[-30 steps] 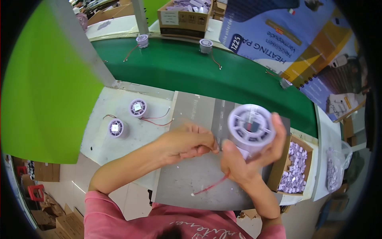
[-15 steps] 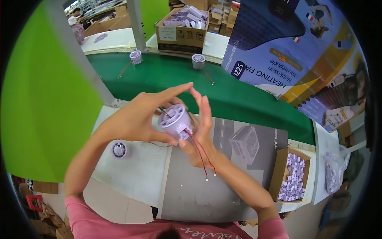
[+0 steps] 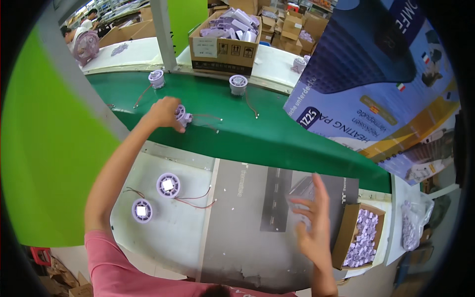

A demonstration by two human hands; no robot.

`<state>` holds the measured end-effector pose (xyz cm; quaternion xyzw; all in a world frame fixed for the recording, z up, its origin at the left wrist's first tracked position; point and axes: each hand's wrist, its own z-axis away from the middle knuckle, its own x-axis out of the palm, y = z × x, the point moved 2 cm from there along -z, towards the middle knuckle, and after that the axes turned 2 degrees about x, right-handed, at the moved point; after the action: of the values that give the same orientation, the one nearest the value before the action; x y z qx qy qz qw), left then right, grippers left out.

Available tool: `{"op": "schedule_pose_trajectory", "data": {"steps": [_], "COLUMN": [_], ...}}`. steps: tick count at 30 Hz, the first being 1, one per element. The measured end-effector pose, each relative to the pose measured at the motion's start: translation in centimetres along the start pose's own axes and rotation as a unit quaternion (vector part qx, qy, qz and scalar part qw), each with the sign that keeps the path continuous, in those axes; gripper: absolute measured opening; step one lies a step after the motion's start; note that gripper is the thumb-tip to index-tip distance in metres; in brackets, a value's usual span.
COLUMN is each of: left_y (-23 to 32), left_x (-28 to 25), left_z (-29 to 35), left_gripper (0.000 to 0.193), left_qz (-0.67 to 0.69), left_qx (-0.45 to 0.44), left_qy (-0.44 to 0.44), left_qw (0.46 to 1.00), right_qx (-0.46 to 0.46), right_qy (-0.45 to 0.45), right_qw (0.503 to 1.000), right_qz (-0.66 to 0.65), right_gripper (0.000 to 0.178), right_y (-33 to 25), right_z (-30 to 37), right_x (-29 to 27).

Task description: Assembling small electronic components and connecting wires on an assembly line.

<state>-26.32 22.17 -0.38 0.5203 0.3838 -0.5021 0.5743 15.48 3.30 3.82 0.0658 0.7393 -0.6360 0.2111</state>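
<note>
Over the green conveyor belt [image 3: 277,138], my left hand [image 3: 163,113] is closed around a round lilac plastic housing [image 3: 184,119] with thin wires trailing to the right. Behind it on the belt stand a left housing [image 3: 157,78] and a right housing [image 3: 238,86], each with wires. Two more lie on the white table near my left forearm: an upper housing [image 3: 161,191] and a lower housing [image 3: 134,213], both with a bright white square at the centre. My right hand [image 3: 314,227], fingers apart and empty, hovers above the grey printed board [image 3: 242,237].
An open carton of small lilac pieces [image 3: 345,232] stands right of the board. Beyond the belt is a larger carton [image 3: 237,49] heaped with lilac parts. A big blue printed box [image 3: 346,94] leans in from the right. A pale post [image 3: 165,39] and green panel [image 3: 59,158] bound the left.
The housing held between both hands is gone from there. My left hand is now at the belt gripping a housing; my right hand has moved right and opened. Another housing now shows on the white table.
</note>
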Motion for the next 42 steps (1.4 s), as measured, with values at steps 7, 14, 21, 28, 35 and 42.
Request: {"op": "schedule_pose_trajectory", "data": {"steps": [7, 14, 21, 28, 35, 42], "left_y": [-8.8, -23.6, -10.5, 17.6, 16.9, 12.2], "left_x": [-8.8, -0.8, -10.7, -8.7, 3.6, -2.9], "left_z": [-8.7, -15.8, -10.1, 8.6, 16.8, -0.2], "left_gripper": [0.081, 0.1, 0.077, 0.067, 0.072, 0.086], "left_qz": [-0.147, -0.084, -0.194, -0.216, -0.212, -0.238], "left_qx": [0.011, -0.144, -0.097, 0.045, 0.061, 0.217], "left_qy": [0.134, 0.033, 0.217, -0.037, -0.089, 0.161], "left_qw": [0.98, 0.985, 0.952, 0.975, 0.971, 0.933], "right_qx": [0.041, 0.097, 0.078, 0.074, 0.099, 0.178], "right_qy": [0.233, 0.279, 0.306, 0.297, 0.193, 0.097], "right_qw": [0.964, 0.911, 0.889, 0.903, 0.907, 0.916], "right_qz": [0.118, 0.289, 0.333, 0.302, 0.362, 0.346], "right_gripper": [0.083, 0.071, 0.058, 0.061, 0.06, 0.049], "right_y": [1.4, 3.7, 4.3, 3.5, 5.5, 8.3], "right_z": [6.1, 10.1, 10.7, 11.2, 11.8, 14.8], "right_x": [-8.8, -14.3, -16.9, -16.8, -16.2, -16.9]}}
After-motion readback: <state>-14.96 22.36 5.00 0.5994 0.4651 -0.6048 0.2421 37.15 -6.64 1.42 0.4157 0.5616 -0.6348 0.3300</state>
